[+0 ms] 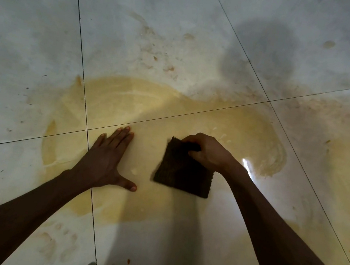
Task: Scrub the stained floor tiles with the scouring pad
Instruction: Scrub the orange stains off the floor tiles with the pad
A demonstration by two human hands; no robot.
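On the left, the pale grey glazed floor tiles [24, 44] are fairly clean, crossed by thin dark grout lines [82, 67] that meet just beside the left hand [107, 158]. That hand lies flat with fingers spread and thumb out, palm on the tile, probably to carry the person's weight while leaning forward. It rests inside a wide yellowish-brown wet stain [129, 101] that spreads across four tiles. To its right, apart from it, the dark square woven scouring pad [183, 170] lies flat on the stained tile; the right hand [208, 151] pinches its far upper corner with curled fingers, a grip that looks suited to dragging rather than pressing. Further right the stain ends in a streaked, curved edge [278, 156], then resumes on the next tile. Open floor lies all around, so strokes look free in any direction.
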